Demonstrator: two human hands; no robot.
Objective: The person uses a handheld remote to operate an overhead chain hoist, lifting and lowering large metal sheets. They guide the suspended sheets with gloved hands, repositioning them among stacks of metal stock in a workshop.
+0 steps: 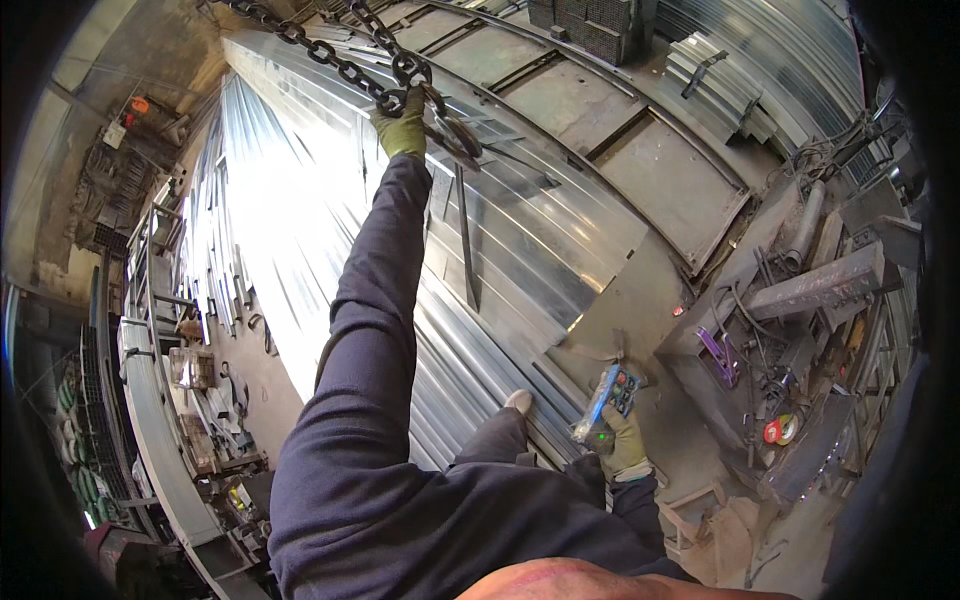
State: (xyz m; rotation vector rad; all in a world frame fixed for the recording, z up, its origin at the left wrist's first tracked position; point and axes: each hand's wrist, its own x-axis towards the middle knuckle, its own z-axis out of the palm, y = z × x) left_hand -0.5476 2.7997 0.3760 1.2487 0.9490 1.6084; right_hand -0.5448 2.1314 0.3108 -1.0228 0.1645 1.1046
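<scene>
My left arm stretches far forward, and my left hand (pixel 402 130) in a yellow-green glove is closed around the lower end of a heavy dark chain (pixel 348 70). Just right of that hand hangs a large metal hook (pixel 455 135). Low on the right, my gloved right hand (pixel 628 448) grips a blue remote control (pixel 608 395) with coloured buttons and a small green light. Beneath the chain lie long shiny metal profiles (pixel 450 350), stacked side by side, with strong glare on their left part.
Framed flat panels (pixel 665 180) lie beyond the stack. A workbench (pixel 700 390) with steel beams, a purple clamp (pixel 716 357) and a red-and-yellow disc (pixel 780 429) stands on the right. To the left runs a long rack (pixel 165 430) beside boxes and scraps.
</scene>
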